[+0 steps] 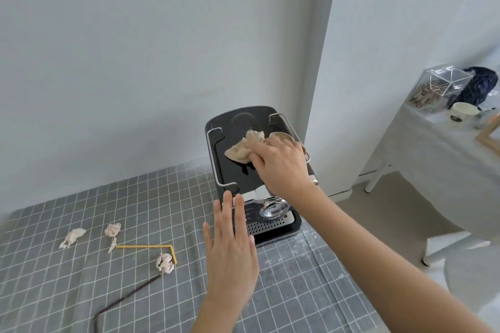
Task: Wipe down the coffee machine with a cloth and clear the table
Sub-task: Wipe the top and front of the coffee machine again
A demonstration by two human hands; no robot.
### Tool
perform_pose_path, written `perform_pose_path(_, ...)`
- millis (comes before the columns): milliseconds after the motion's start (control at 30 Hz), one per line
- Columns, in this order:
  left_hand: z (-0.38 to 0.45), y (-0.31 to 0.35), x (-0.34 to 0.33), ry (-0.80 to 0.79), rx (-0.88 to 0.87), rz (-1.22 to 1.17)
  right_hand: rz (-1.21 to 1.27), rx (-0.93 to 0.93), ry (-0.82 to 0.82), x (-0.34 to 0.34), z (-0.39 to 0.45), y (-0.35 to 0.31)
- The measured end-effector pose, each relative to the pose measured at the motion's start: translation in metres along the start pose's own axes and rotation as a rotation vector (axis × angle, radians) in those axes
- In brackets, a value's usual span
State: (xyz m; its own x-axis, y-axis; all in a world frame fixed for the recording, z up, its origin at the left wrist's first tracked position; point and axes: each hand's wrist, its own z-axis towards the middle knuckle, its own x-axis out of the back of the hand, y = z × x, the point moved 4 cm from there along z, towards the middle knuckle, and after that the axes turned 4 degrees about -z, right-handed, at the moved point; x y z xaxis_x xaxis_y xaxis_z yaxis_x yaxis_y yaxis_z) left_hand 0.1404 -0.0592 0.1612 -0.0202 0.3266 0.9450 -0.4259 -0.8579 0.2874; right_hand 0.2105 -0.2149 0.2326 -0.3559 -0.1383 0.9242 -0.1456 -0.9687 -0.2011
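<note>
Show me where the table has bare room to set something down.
Free: tablecloth in front of the coffee machine, right of the left hand; also its far left strip by the wall. Crowded: around the crumpled wads and yellow straw.

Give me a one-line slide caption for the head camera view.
Right hand presses a cloth on the coffee machine top; left hand hovers open.

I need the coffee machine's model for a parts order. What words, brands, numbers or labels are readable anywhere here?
No text can be read.
Coffee machine front panel: small markings, too blurred.
Paper cup on the side table: dark round logo, too small to read.
</note>
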Motion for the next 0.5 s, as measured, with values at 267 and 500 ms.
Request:
perform_pose_path(267, -0.001, -0.001, 0.001, -0.037, -0.007, -0.027, 0.210, 0.082, 0.172, 0.041, -0.091, 0.029)
perform_pose_path(500, 0.001, -0.002, 0.002, -0.030, -0.033, -0.041, 0.391, -0.093, 0.195, 0.051, -0.057, 0.034)
